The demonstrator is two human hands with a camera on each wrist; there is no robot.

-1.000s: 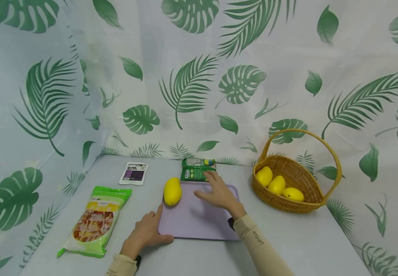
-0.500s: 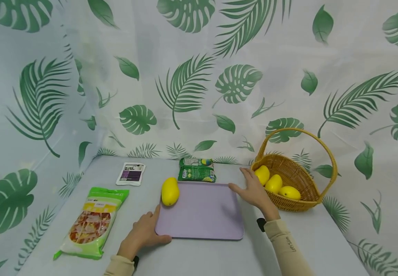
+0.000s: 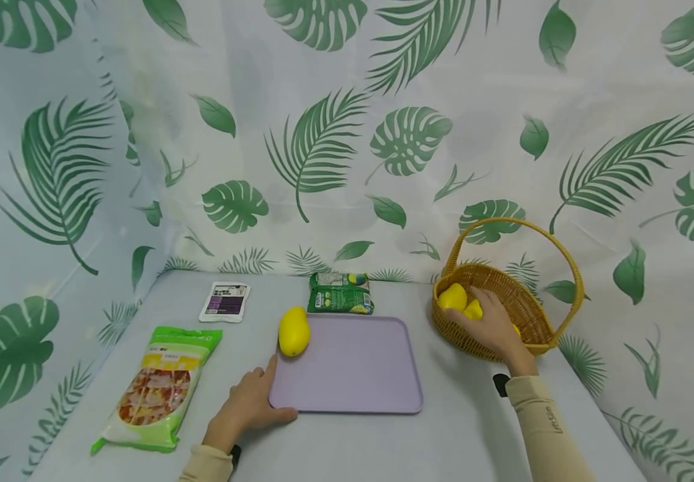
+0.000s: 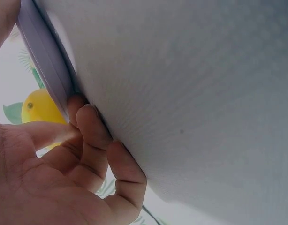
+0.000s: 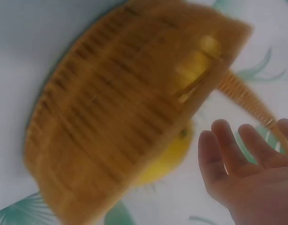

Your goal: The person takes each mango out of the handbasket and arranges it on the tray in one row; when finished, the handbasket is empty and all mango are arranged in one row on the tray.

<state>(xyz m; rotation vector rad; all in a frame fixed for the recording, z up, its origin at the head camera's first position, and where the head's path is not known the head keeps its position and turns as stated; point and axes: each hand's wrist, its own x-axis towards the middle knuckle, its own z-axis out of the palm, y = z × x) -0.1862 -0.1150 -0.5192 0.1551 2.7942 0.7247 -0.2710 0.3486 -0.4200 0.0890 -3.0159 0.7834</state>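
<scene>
A lilac tray [image 3: 353, 368] lies on the table with a yellow mango [image 3: 294, 332] on its back left corner. My left hand [image 3: 249, 402] rests against the tray's front left corner, thumb along the front edge, index finger by the left side. In the left wrist view its other fingers bend loosely beside the tray rim. My right hand [image 3: 494, 328] reaches over the wicker basket [image 3: 464, 340], fingers spread above the mangoes [image 3: 454, 296] inside. It partly hides them. In the right wrist view, the relaxed fingers [image 5: 226, 145] are apart from the basket's rim, holding nothing.
Behind the tray lies a green packet [image 3: 340, 294]. A small white and purple pouch [image 3: 225, 302] is at the back left, with a large green-edged food bag [image 3: 156, 388] in front of it. The basket's tall handle [image 3: 572, 268] arches up at the right.
My right hand has moved right, from above the tray past its right edge to over the basket. The left hand stays at the tray corner. The head view has shifted slightly.
</scene>
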